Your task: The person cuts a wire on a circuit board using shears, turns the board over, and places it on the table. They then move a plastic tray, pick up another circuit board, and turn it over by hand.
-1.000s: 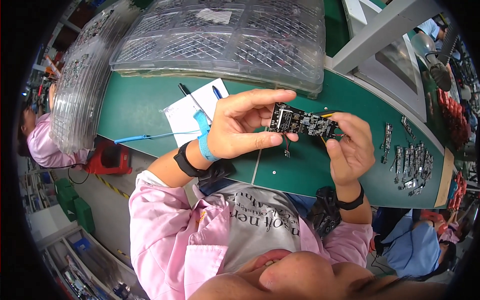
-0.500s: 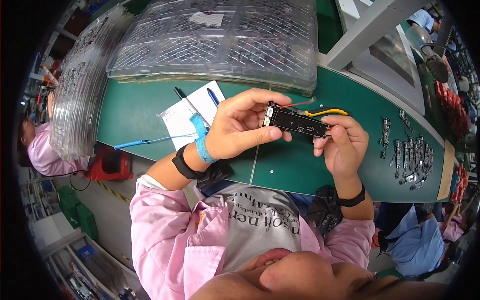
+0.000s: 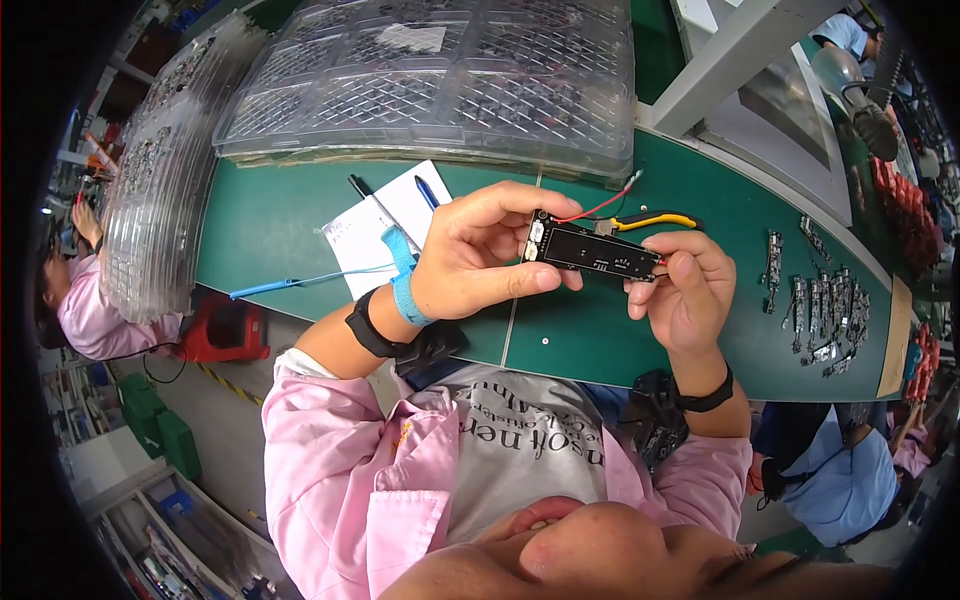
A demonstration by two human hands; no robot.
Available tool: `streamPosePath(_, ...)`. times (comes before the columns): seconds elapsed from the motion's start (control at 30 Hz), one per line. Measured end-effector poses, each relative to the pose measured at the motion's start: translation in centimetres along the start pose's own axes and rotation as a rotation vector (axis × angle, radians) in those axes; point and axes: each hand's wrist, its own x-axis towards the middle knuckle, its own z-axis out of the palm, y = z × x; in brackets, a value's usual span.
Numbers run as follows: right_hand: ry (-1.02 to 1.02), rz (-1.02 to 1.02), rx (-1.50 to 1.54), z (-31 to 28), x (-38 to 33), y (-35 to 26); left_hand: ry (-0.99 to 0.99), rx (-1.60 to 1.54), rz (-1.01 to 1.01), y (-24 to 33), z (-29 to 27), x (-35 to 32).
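A narrow black circuit board [image 3: 597, 250] is held level above the green table, with white connectors at its left end. My left hand [image 3: 495, 240] pinches that end between thumb and fingers. At the other end, my right hand [image 3: 690, 285] grips the board's tip by a short red part, thumb and forefinger closed. From the board's upper left corner a thin red wire [image 3: 610, 205] rises to the right, its tip loose. Cutting pliers with yellow and black handles [image 3: 660, 219] lie on the table just behind the board.
Clear compartment trays [image 3: 420, 130] are stacked at the back, more trays [image 3: 150, 200] at the left. Several small board assemblies [image 3: 825, 310] lie at the right. Paper [image 3: 345, 235], a pen [image 3: 427, 192] and a blue wrist-strap cord [image 3: 270, 288] lie left. A grey frame post [image 3: 735, 70] slants at the back right.
The red wire now stands up farther from the board, its free end swung upward and right. Both hands keep nearly the same place, and the board has tilted slightly.
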Motion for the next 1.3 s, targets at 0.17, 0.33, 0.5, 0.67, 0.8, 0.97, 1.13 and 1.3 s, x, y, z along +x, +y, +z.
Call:
streamPosePath(0.17, -0.009, 0.019, 0.016, -0.1, -0.2, 0.0, 0.091, 0.039, -0.032, 0.0, 0.5, -0.1)
streamPosePath(0.33, -0.062, 0.040, 0.055, 0.0, -0.2, -0.1, 0.120, 0.081, -0.039, -0.1, 0.5, 0.0)
streamPosePath(0.5, -0.099, 0.037, 0.066, 0.0, 0.0, -0.3, 0.182, 0.103, -0.058, 0.3, 0.6, 0.4)
streamPosePath(0.67, -0.113, 0.034, 0.088, 0.1, 0.0, -0.4, 0.199, 0.115, -0.056, 0.3, 0.8, 0.4)
streamPosePath(0.8, -0.121, 0.039, 0.095, 0.1, -0.1, -0.2, 0.191, 0.098, -0.043, 0.1, 0.7, 0.1)
streamPosePath(0.97, -0.088, 0.052, 0.087, 0.4, -0.4, 0.1, 0.149, 0.035, -0.026, 0.2, 0.4, -0.3)
streamPosePath(1.13, -0.105, 0.046, 0.056, 0.1, -0.2, 0.3, 0.064, 0.014, 0.027, 0.3, 0.1, -0.3)
streamPosePath(1.3, -0.208, 0.197, 0.129, -0.1, 0.2, -0.2, 0.023, 0.170, 0.016, 0.2, -0.4, 0.2)
